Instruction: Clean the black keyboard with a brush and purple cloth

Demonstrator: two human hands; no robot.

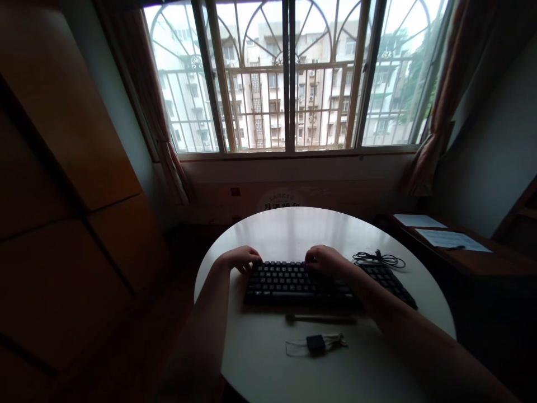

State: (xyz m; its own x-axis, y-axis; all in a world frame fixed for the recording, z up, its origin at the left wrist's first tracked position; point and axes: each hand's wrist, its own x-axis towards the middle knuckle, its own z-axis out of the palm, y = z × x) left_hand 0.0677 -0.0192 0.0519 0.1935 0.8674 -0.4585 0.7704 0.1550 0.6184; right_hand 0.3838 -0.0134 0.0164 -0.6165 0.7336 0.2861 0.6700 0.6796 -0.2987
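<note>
Black keyboard (289,281) central on the white table (260,369), my left hand (242,257), fingers curled, at its ten-o'clock corner, my right hand (326,260), fingers bunched, near its twelve-o'clock edge, either grip I can't tell, part-hidden Chinese lettering (282,205) beyond at twelve

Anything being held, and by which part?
Any grip is unclear: the keyboard has the left hand at its far left corner, the right hand at its far edge.
</note>
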